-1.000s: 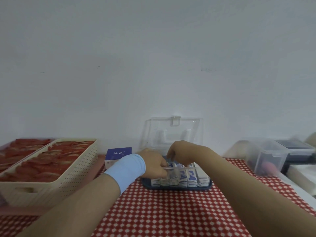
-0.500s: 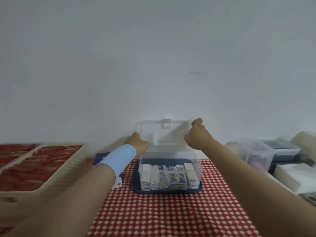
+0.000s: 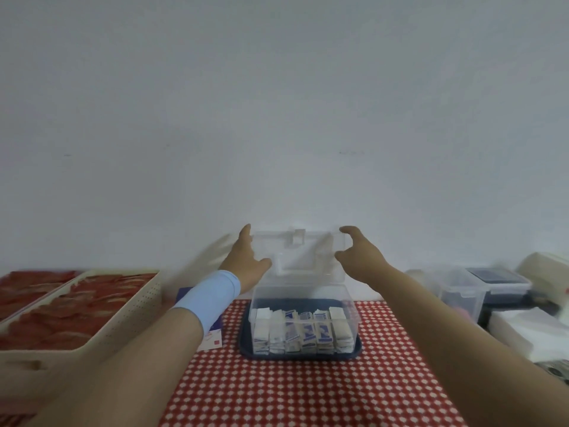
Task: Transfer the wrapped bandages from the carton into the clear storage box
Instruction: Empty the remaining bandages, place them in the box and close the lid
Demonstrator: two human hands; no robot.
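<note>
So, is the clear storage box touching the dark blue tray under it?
Touching. The head view shows the clear storage box standing on the dark blue tray, its base inside the rim.

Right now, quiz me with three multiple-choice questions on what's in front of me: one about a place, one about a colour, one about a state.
1. The clear storage box stands on: A) a dark blue tray; B) a wooden board; C) a metal rack.
2. The band on the left wrist is: A) red; B) light blue; C) green.
3. The box's lid is: A) shut and latched; B) raised upright; C) removed altogether.

Answers: 1 A, the tray's rim shows round the box's base. 2 B, it is pale blue against the forearm. 3 B, the lid stands up behind the box, with the left hand and right hand at its upper corners.
</note>
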